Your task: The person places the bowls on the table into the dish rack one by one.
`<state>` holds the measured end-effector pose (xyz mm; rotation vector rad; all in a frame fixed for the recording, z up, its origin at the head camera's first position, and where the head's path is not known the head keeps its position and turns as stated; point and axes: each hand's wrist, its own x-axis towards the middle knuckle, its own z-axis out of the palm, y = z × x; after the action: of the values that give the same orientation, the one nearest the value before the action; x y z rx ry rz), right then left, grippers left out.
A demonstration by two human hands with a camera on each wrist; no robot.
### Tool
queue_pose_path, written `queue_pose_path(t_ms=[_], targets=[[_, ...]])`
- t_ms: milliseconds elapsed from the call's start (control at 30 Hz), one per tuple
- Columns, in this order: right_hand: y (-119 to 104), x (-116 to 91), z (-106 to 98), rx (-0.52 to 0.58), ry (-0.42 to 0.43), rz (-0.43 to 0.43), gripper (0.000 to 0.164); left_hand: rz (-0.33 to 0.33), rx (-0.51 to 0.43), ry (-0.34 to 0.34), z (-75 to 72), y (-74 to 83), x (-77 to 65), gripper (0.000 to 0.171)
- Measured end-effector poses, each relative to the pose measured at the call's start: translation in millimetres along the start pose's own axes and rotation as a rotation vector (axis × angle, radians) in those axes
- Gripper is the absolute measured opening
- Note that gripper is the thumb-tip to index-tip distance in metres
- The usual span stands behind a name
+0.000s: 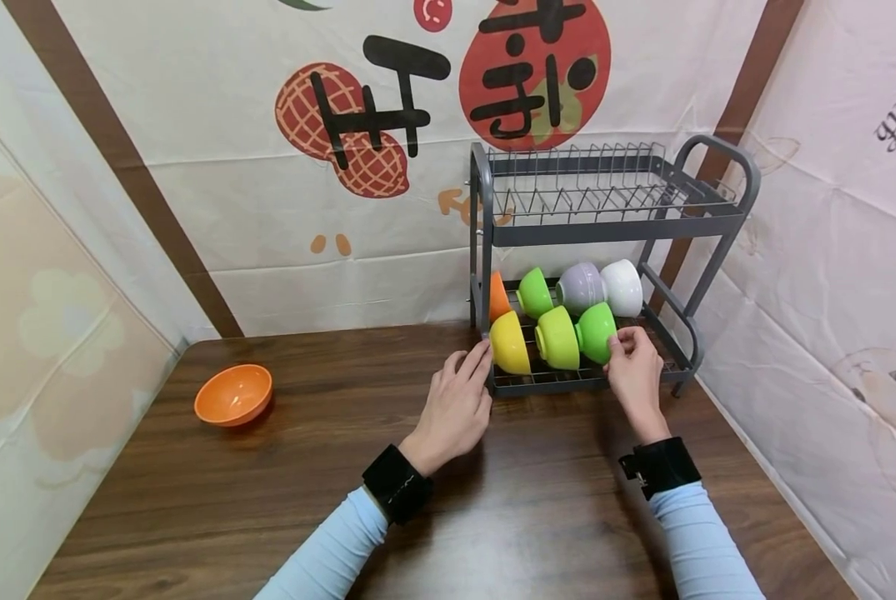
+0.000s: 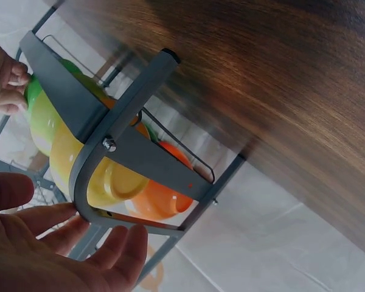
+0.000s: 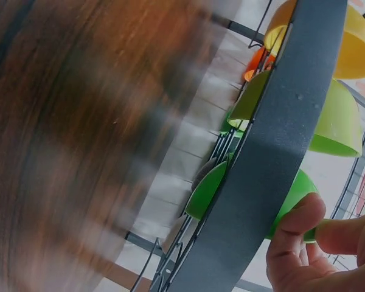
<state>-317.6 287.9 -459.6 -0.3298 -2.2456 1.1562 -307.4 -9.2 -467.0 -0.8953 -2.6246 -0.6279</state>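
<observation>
My right hand (image 1: 635, 375) pinches the rim of a green bowl (image 1: 596, 332), which is tilted on its side at the front of the rack's lower shelf. In the right wrist view the thumb and fingers grip that rim above the shelf's front bar (image 3: 274, 121). My left hand (image 1: 455, 408) has its fingertips at the front left post of the dish rack (image 1: 613, 233), beside a yellow bowl (image 1: 510, 343). Its fingers (image 2: 134, 249) extend loosely around the frame in the left wrist view. A yellow-green bowl (image 1: 558, 337) leans between the yellow and green ones.
Behind the front row on the lower shelf stand an orange bowl (image 1: 498, 296), another green bowl (image 1: 534, 292), a lavender bowl (image 1: 582, 286) and a white bowl (image 1: 623, 287). A second orange bowl (image 1: 233, 395) sits on the wooden table (image 1: 327, 500) at left. Printed cloth walls (image 1: 230, 167) surround the table.
</observation>
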Motion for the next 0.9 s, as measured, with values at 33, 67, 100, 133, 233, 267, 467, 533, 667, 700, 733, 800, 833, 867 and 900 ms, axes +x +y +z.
queue_pose_path(t_ms=[33,67,100,133,233,267,467,533,667,700,733,800,833,867,900], targets=[[1,-1,1,-0.003,0.009,-0.011,0.02,0.001,0.0,0.002,0.0,-0.2,-0.3,0.056],[1,-1,2,-0.006,0.019,-0.021,0.02,0.002,0.0,0.003,-0.1,-0.3,-0.6,0.056],[2,-2,3,-0.009,0.028,-0.031,0.019,0.005,-0.001,0.007,0.0,-0.6,-0.8,0.055],[3,-3,3,-0.012,0.036,-0.039,0.019,0.009,-0.001,0.009,0.1,-0.8,-0.9,0.055],[3,-5,3,-0.022,0.059,-0.065,0.019,0.015,0.003,0.01,0.2,-1.3,-1.3,0.055],[3,-5,3,-0.027,0.066,-0.073,0.018,0.014,0.005,0.008,0.2,-1.5,-1.3,0.055],[4,-6,3,-0.046,0.095,-0.098,0.019,0.008,0.006,-0.01,-0.9,-1.3,-1.0,0.055],[3,-8,3,-0.052,0.102,-0.108,0.021,0.014,0.002,-0.015,-2.3,-1.3,-1.6,0.056],[-1,-14,5,-0.057,0.132,-0.15,0.028,0.004,-0.027,-0.009,-8.6,-1.4,-8.3,0.056],[-3,-17,6,-0.052,0.147,-0.167,0.03,-0.004,-0.038,0.003,-10.6,-1.2,-11.1,0.055],[-6,-20,6,-0.043,0.162,-0.189,0.031,-0.015,-0.048,0.018,-12.4,-1.2,-14.3,0.054],[-14,-28,8,-0.001,0.192,-0.243,0.031,-0.038,-0.075,0.058,-16.9,-0.8,-21.3,0.05],[-19,-33,10,0.024,0.205,-0.281,0.029,-0.044,-0.09,0.081,-18.8,-1.1,-24.6,0.047],[-25,-38,13,0.051,0.212,-0.325,0.027,-0.044,-0.103,0.105,-20.5,-1.4,-27.8,0.042],[-31,-43,16,0.083,0.211,-0.375,0.025,-0.04,-0.112,0.133,-22.3,-1.8,-31.1,0.037]])
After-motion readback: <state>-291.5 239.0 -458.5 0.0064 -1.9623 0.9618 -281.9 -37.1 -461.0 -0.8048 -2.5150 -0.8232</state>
